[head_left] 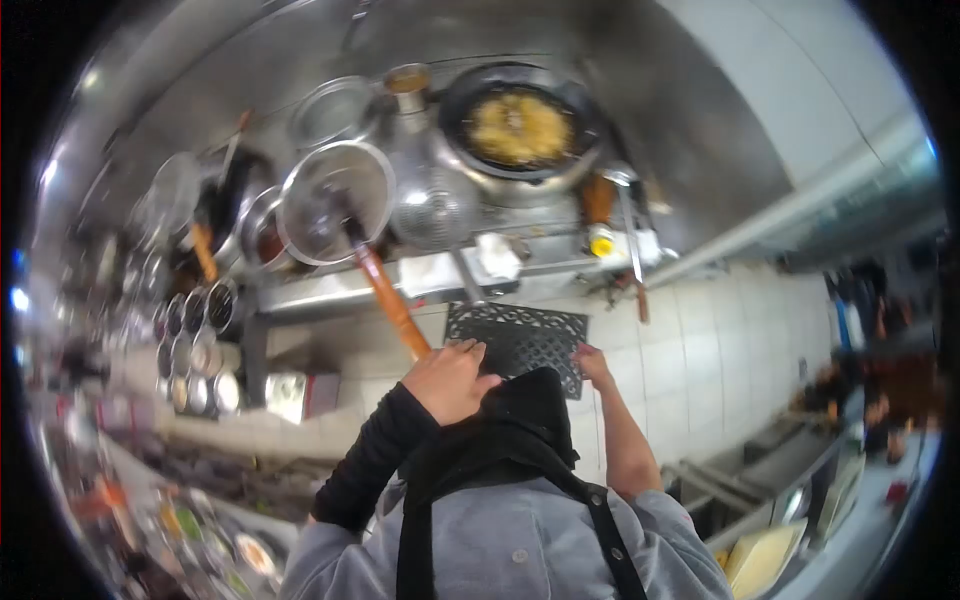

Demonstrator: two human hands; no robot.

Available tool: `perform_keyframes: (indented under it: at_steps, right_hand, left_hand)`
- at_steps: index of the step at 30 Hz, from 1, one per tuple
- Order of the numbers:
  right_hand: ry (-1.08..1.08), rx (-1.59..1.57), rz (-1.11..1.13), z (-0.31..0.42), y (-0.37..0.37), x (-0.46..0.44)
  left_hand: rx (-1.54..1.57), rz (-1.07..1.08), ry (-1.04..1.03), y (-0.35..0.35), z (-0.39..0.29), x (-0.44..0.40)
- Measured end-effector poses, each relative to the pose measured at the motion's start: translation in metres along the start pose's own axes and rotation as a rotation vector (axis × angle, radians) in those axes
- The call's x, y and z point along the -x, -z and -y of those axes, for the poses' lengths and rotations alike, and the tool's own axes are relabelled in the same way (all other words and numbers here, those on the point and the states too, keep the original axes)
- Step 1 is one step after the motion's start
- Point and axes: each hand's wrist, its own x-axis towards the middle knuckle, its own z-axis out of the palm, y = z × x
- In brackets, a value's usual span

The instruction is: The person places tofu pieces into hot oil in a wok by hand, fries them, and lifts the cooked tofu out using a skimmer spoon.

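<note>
My left hand [450, 382], below a dark stretchy sleeve, is back up with its thumb apart from the fingers. It is at the lower end of a long wooden handle [388, 293]; I cannot make out a grip around it. The handle slants up to a dark head over a round mesh strainer [310, 205]. My right hand [595, 368] has its fingers curled in beside a black perforated floor mat [520, 325], and nothing shows in them. Beyond both hands, a black wok [455, 110] on the cooktop holds golden food [522, 128] in dark liquid, probably oil.
A perforated skimmer [432, 212] and white cloths [497, 257] are by the counter edge. A yellow-capped bottle [601, 242] and a long wooden-handled tool [640, 290] are right of the wok. Several containers [222, 305] line the left side. Blurred people are far right.
</note>
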Motion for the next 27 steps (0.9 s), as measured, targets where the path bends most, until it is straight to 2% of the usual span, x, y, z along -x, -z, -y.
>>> perform_keyframes:
  at_steps: [3,5,7,9,10,13,14,15,16,17,19,20,22,23,24,25,26,27]
  right_hand:
    - [-0.025,-0.172,0.065,0.049,-0.005,-0.061]
    - [0.000,-0.315,0.113,0.046,-0.004,-0.140]
    - [0.062,-0.606,-0.164,0.101,-0.019,-0.144]
    - [0.083,-0.665,-0.013,0.084,-0.044,-0.213]
    - [0.094,-0.696,0.048,0.076,-0.047,-0.239]
    - [-0.167,-0.203,0.618,0.083,-0.068,-0.202]
    - [-0.187,0.055,0.628,0.106,-0.070,-0.158]
    - [-0.259,0.175,0.710,0.108,-0.069,-0.141]
    - [-0.244,0.345,0.647,0.091,-0.074,-0.136]
    - [-0.229,0.574,0.589,0.097,-0.070,-0.125]
    - [0.275,0.912,0.594,0.070,-0.054,-0.146]
    - [0.358,0.956,0.576,0.070,-0.045,-0.149]
    - [0.520,1.041,0.542,0.066,-0.029,-0.146]
    - [0.531,0.999,0.543,0.065,-0.019,-0.145]
    - [0.546,0.956,0.546,0.071,-0.007,-0.139]
    - [0.566,0.914,0.554,0.084,0.001,-0.130]
    - [0.526,1.057,0.665,0.148,0.018,-0.084]
    - [0.610,1.053,0.659,0.161,0.025,-0.074]
  left_hand:
    - [0.106,-0.071,0.239,0.011,0.015,0.011]
    - [0.169,-0.169,0.326,0.010,0.026,0.021]
    - [0.199,-0.301,0.405,0.000,0.036,0.030]
    - [0.195,-0.464,0.477,-0.014,0.045,0.035]
    - [0.286,-0.421,0.654,-0.018,0.051,0.033]
    - [0.474,-0.522,0.876,-0.057,0.089,0.022]
    - [0.529,-0.561,0.928,-0.072,0.106,0.016]
    - [0.574,-0.605,0.964,-0.093,0.124,0.013]
    - [0.620,-0.651,1.003,-0.112,0.144,0.011]
    - [0.690,-0.655,1.016,-0.134,0.171,0.009]
    - [0.839,-0.663,1.042,-0.172,0.206,0.003]
    - [1.114,-0.674,1.016,-0.138,0.163,-0.014]
    - [1.423,-0.700,0.829,-0.143,0.162,-0.027]
    - [1.570,-0.712,0.726,-0.145,0.161,-0.029]
    - [1.594,-0.778,0.707,-0.141,0.146,-0.037]
    - [1.671,-0.767,0.605,-0.138,0.137,-0.044]
    - [1.747,-0.760,0.506,-0.137,0.130,-0.049]
    - [1.817,-0.759,0.403,-0.134,0.121,-0.054]
